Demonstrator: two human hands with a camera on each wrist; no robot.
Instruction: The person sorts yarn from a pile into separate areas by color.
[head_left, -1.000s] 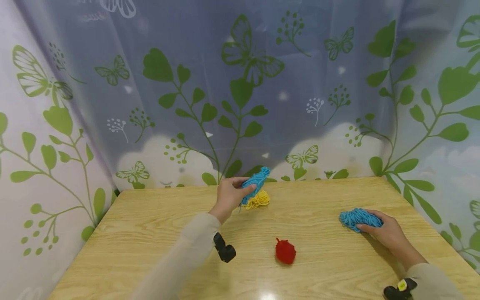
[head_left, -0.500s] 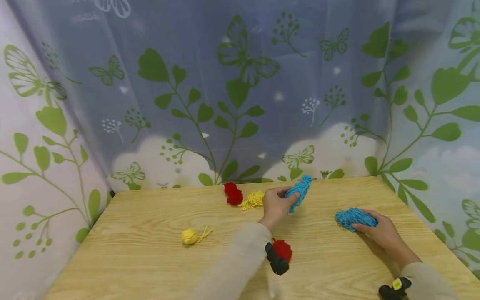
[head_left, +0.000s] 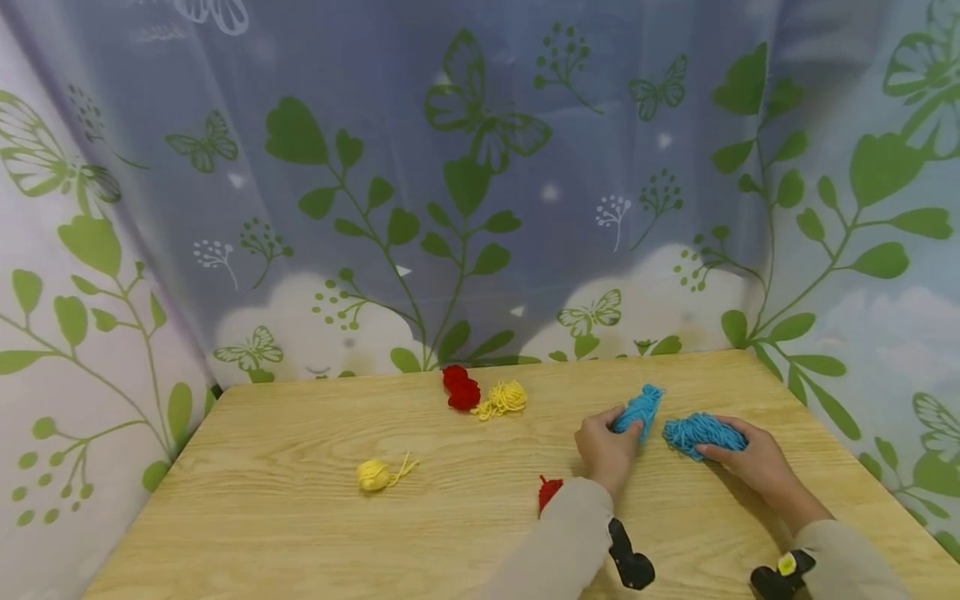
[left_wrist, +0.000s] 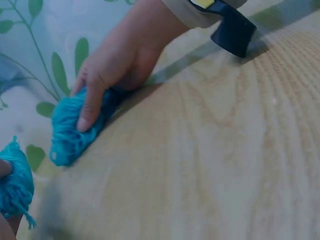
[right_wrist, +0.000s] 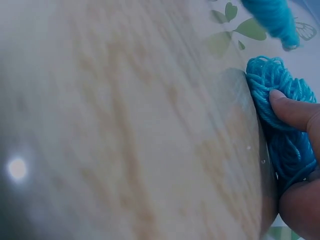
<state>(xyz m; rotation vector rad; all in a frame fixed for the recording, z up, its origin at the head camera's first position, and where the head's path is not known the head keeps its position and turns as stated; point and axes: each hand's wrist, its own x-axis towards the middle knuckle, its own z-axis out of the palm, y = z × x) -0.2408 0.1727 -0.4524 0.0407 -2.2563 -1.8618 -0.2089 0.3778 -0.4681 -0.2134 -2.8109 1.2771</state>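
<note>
The narrow gap between the two hands is what any next move most depends on, I judge. The left hand (head_left: 607, 452) holds the left blue bundle (head_left: 642, 408) in a closed pinch round its near end, and the bundle's free end points up and to the right, away from the person. Its long axis thus leans across the line between the hands rather than along it. Just beside it, on its right and slightly nearer the person, lies the right blue bundle (head_left: 693, 434), held in the grip of the right hand (head_left: 759, 465). That one's long axis runs mostly sideways, with its free end facing the left bundle. The two bundles are near but apart; whether the left one touches the surface (head_left: 300, 533) I cannot tell, while the right one seems low against it.

Each blue bundle is nearest the hand that holds it. Of the rest, the left hand is the nearer to every piece: the red piece (head_left: 547, 492) shows only in part behind the left sleeve (head_left: 573, 517), the yellow ball (head_left: 372, 475) sits well off to the left with a loose tail pointing right, and at the back the yellow bundle (head_left: 511, 396) is just beside the red yarn (head_left: 461, 389).

Counted: two blue bundles, both held; two yellow, one compact and one loose; one red in front, and at the back a two-lobed red shape that may be one piece or two touching
</note>
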